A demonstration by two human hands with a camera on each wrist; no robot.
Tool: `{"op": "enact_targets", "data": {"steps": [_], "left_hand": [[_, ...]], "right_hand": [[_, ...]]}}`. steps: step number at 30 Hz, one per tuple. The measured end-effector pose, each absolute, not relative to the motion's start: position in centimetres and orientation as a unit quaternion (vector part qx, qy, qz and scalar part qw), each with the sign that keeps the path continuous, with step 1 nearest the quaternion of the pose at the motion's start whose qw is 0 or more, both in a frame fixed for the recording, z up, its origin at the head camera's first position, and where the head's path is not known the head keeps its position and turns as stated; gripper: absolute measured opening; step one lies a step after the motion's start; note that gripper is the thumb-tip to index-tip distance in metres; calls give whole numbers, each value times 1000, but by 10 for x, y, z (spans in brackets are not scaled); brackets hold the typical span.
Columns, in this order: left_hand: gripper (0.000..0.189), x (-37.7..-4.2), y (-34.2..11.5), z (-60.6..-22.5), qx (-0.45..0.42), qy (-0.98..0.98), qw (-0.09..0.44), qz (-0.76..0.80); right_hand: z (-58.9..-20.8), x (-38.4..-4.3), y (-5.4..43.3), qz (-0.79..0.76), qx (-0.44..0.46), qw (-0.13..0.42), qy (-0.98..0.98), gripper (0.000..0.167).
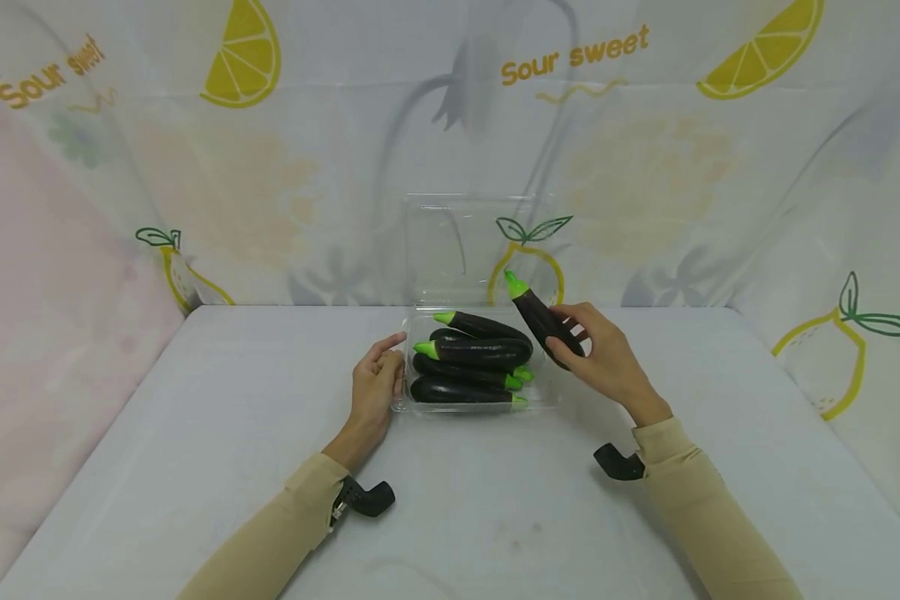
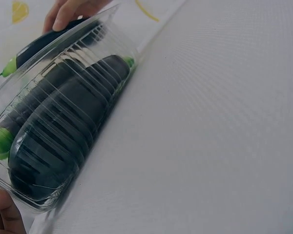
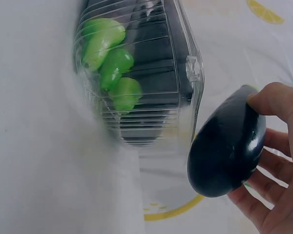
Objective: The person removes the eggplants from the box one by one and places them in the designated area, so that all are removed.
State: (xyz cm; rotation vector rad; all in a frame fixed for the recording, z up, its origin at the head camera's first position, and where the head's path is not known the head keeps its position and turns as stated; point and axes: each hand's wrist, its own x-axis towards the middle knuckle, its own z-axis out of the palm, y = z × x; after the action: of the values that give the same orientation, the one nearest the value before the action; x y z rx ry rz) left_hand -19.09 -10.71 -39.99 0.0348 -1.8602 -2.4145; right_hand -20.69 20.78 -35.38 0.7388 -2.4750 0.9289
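Observation:
A clear plastic clamshell box (image 1: 480, 407) stands on the table with its lid (image 1: 450, 250) raised at the back. Inside it lie several dark toy eggplants (image 1: 476, 354) with bright green stem ends. My right hand (image 1: 603, 354) grips another eggplant (image 1: 536, 312) above the box's right side, stem end pointing up and left. In the right wrist view, thumb and fingers close round that eggplant (image 3: 227, 146), whose rounded end hangs past the fingers. At the box's left edge, my left hand (image 1: 375, 387) holds the side wall with bent fingers, partly cut off in the left wrist view.
A white cloth covers the table (image 1: 270, 467). Close behind the box hangs a patterned curtain (image 1: 360, 167) with lemon drawings. Black wrist camera mounts (image 1: 371, 498) stick out from both sleeves.

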Motion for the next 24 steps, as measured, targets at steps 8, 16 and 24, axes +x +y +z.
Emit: {"op": "enact_targets", "data": {"steps": [8,16,24], "left_hand": [[34,-191,-107,-401,10,-607,44,-794],[34,-191,-108,-402,10,-605,39,-795],[34,-192,-108,-402,12,-603,37,-797]], "right_hand": [[-353,-207,212,334,236,185,-894,44],[-352,-208,219,346,185,163,-905,45],[-355,-211,224,364,145,139,-910,45]]}}
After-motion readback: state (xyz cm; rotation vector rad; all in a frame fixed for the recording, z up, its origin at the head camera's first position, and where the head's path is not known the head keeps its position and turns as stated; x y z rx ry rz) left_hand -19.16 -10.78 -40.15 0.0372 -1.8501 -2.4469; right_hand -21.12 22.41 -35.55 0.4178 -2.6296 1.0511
